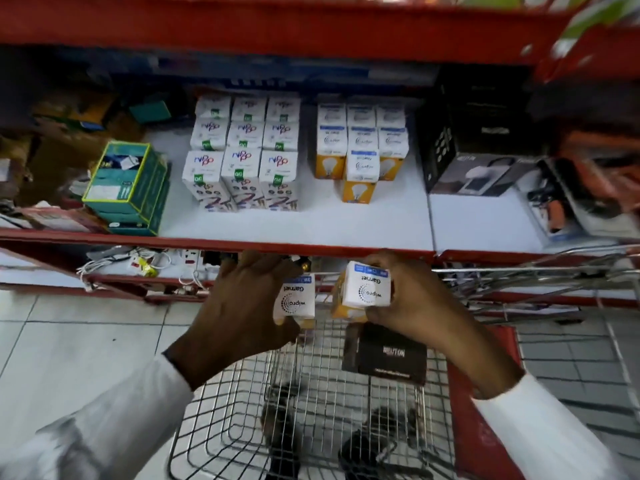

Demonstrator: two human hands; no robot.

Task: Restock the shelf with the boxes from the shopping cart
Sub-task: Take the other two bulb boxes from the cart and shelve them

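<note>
Two Wipro bulb boxes, one gripped in the left hand (242,306) as left box (298,299) and one in the right hand (412,299) as right box (367,289), sit above the shopping cart (346,427) just below the shelf's (311,230) red front edge, their matching stack (360,157) lying straight ahead, nearer the right hand.

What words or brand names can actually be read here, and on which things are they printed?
"wipro" and "Garnet", upside down: box in the left hand.
"wipro" and "Garnet", upside down: box in the right hand.
Black box in the cart: white lettering, too blurred to read surely.
White shelf boxes with a pink-and-blue logo: blurred.
Bulb boxes on the shelf: print too small.
Green box: unreadable.
</note>
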